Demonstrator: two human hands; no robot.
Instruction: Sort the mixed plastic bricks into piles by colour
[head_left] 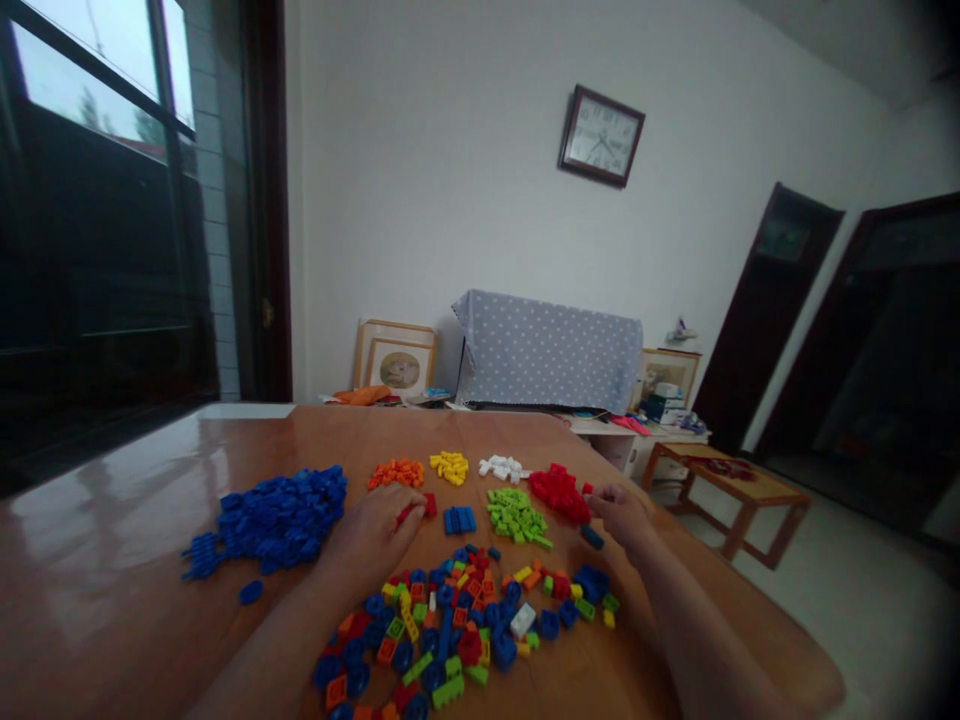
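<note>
My left hand (381,522) is closed around red toy bricks (429,505), which stick out past the fingertips. Just right of it lies a small blue block set (460,520). My right hand (619,512) has its fingers pinched at the right edge of the red brick pile (559,492). A small red piece (587,489) shows at those fingertips. Below them lies a dark blue brick (592,537). Between the hands is a lime green brick pile (516,516). Nearer to me spreads a mixed heap of coloured bricks (457,625).
Left on the wooden table (135,620) is a large blue brick pile (281,518), with a lone blue piece (251,592) before it. Farther back sit orange (396,473), yellow (449,467) and white bricks (502,467). The table's right edge drops toward a low wooden stool (731,475).
</note>
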